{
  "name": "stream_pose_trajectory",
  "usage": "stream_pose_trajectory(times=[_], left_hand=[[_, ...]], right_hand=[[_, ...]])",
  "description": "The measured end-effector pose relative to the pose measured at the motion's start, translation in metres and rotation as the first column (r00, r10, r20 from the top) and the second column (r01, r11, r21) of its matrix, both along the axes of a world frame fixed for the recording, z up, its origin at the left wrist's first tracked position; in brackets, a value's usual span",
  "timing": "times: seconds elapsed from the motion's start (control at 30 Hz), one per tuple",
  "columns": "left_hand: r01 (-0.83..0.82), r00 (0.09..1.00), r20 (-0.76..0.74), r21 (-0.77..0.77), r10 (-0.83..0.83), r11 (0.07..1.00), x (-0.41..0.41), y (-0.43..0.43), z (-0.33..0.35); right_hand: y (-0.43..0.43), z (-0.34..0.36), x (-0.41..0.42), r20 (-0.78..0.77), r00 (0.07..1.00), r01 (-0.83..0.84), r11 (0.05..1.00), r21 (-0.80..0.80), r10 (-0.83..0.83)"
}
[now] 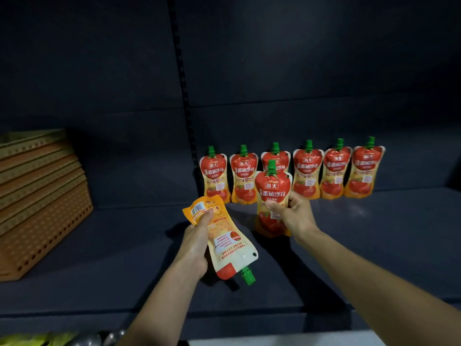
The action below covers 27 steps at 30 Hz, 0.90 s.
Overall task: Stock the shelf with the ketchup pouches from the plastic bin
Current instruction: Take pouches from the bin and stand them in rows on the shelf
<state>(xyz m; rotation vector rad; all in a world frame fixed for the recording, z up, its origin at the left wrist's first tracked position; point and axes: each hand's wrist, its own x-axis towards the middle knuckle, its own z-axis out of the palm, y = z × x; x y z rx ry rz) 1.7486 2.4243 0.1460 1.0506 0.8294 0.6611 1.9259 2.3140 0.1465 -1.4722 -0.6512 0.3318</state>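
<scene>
Several red-and-yellow ketchup pouches with green caps stand in a row against the back of the dark shelf. My right hand grips another pouch upright in front of the row's middle, its base on or just above the shelf. My left hand holds a second pouch upside down, back label facing me, green cap pointing down toward the shelf's front. The plastic bin is out of view.
A stack of orange perforated boards lies on the shelf at the left. A vertical slotted upright divides the back panel. Below the shelf's front edge, yellow and silvery packages show at the bottom left.
</scene>
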Motion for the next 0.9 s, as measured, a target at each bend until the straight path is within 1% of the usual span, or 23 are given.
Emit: stream_pose_trajectory(times=[0.1,0.2,0.27,0.43,0.53,0.6,0.63,0.67,0.7,0.73,0.77,0.8,0.83,0.87,0.9], left_hand=[[0.008,1.0,-0.001,0.046,-0.008,0.999,0.003,0.026,-0.002],[0.027,1.0,0.012,0.035,-0.027,0.999,0.007,0.042,-0.002],[0.023,0.999,0.028,0.023,-0.023,0.999,0.012,0.047,-0.002],[0.023,0.996,0.09,-0.056,-0.018,0.998,0.023,0.051,-0.004],[0.025,0.995,0.101,-0.066,-0.018,0.997,0.028,0.049,-0.004],[0.014,0.994,0.11,-0.069,-0.007,0.998,0.03,0.047,0.0],[0.005,0.993,0.116,-0.073,0.004,0.997,0.03,0.045,0.002],[-0.002,0.992,0.122,-0.075,0.011,0.997,0.03,0.045,0.003],[-0.007,0.991,0.129,-0.076,0.017,0.997,0.029,0.044,0.006],[-0.014,0.99,0.138,-0.074,0.024,0.997,0.029,0.043,0.008],[-0.017,0.989,0.144,-0.074,0.027,0.997,0.028,0.042,0.009],[-0.014,0.988,0.152,-0.073,0.025,0.997,0.027,0.041,0.01],[-0.009,0.988,0.155,-0.069,0.02,0.998,0.026,0.04,0.011],[0.009,0.989,0.151,-0.058,0.0,0.998,0.025,0.038,0.012],[0.034,0.99,0.138,-0.049,-0.027,0.998,0.023,0.037,0.013]], right_hand=[[0.026,-0.003,0.007,-0.017,1.0,0.015,1.0,0.01,-0.015],[0.036,-0.005,0.013,-0.029,0.999,0.025,0.999,0.037,-0.024],[0.037,-0.008,0.016,-0.009,1.0,0.022,0.999,0.027,-0.022],[0.029,-0.013,0.019,0.122,0.993,0.001,0.997,-0.074,0.008],[0.025,-0.014,0.023,0.188,0.981,-0.023,0.987,-0.16,0.053],[0.02,-0.014,0.025,0.224,0.974,0.009,0.978,-0.211,0.04],[0.016,-0.014,0.024,0.302,0.953,0.072,0.973,-0.219,-0.003],[0.011,-0.014,0.023,0.458,0.887,0.17,0.963,-0.209,-0.058],[0.004,-0.012,0.02,0.657,0.749,0.264,0.948,-0.176,-0.087],[-0.002,-0.01,0.015,0.838,0.541,0.318,0.94,-0.123,-0.073],[-0.006,-0.006,0.008,0.947,0.32,0.307,0.948,-0.083,-0.021],[-0.007,-0.001,0.0,0.989,0.139,0.254,0.964,-0.075,0.04],[-0.005,0.003,-0.008,0.996,0.021,0.189,0.978,-0.088,0.086],[-0.002,0.006,-0.014,0.993,-0.031,0.125,0.986,-0.113,0.118],[0.002,0.011,-0.019,0.987,-0.021,0.057,0.986,-0.156,0.157]])
